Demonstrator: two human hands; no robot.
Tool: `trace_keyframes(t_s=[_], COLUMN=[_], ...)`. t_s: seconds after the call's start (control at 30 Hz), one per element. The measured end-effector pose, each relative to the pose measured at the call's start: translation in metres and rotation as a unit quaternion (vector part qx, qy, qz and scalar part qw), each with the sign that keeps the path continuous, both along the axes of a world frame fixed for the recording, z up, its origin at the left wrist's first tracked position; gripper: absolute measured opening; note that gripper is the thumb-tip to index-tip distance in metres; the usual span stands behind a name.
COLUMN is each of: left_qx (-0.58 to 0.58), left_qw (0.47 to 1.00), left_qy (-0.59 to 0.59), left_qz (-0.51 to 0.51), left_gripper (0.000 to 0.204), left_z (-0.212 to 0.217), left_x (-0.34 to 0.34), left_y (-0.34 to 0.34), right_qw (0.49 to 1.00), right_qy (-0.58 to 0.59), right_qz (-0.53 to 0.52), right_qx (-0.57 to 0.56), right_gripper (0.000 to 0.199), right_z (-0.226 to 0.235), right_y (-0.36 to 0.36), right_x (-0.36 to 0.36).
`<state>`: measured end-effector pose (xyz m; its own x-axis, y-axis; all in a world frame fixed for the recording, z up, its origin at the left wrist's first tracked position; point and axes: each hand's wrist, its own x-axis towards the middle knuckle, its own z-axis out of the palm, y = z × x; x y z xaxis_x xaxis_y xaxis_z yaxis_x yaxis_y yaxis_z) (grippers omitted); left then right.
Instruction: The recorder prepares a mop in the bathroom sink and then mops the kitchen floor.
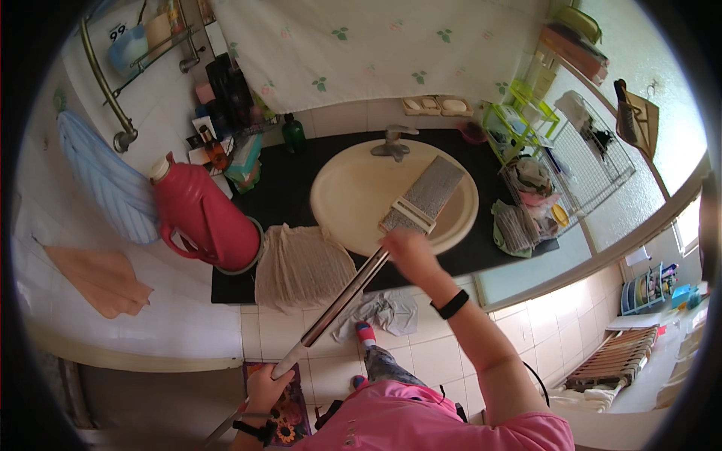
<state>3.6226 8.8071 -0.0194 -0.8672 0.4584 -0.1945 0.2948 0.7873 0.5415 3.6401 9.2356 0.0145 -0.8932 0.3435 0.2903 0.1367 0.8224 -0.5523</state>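
A flat mop with a grey rectangular pad (425, 194) lies tilted over the cream round sink (353, 203). Its metal handle (338, 304) runs down to the lower left. My right hand (406, 246) grips the handle just below the mop head, at the sink's front rim. My left hand (265, 389) holds the handle's lower end, near the floor tiles. A black band sits on each wrist. The faucet (394, 141) stands at the back of the sink.
A red thermos jug (203, 218) stands left on the black counter (289, 188), with a folded beige cloth (301, 264) beside it. Bottles crowd the back left. Green racks and a wire basket (538, 188) fill the right. A grey rag (387, 312) lies on the floor.
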Motion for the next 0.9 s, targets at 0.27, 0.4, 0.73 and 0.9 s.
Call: trace_keyframes(t_s=[0.27,0.4,0.73,0.9], left_qx=[-0.031,-0.044,-0.055,-0.052], left_qw=[0.999,0.998,0.998,0.998], left_qy=[-0.025,-0.037,0.008,-0.006], left_qz=[0.029,0.034,0.025,0.02], left_gripper=[0.043,0.043,0.042,0.044], left_z=[-0.002,0.002,-0.003,-0.003], left_x=[-0.075,-0.098,-0.126,-0.133], left_y=[0.037,0.065,0.088,0.085], right_qw=[0.974,0.95,0.825,0.8], right_qy=[0.038,0.041,0.134,0.23], right_qz=[-0.167,-0.165,-0.253,-0.276], right_qx=[-0.145,-0.261,-0.488,-0.48], right_gripper=[0.03,0.035,0.061,0.067], right_z=[-0.047,-0.074,-0.032,-0.051], right_y=[0.188,0.238,0.255,0.258], right_x=[-0.084,-0.129,-0.216,-0.213])
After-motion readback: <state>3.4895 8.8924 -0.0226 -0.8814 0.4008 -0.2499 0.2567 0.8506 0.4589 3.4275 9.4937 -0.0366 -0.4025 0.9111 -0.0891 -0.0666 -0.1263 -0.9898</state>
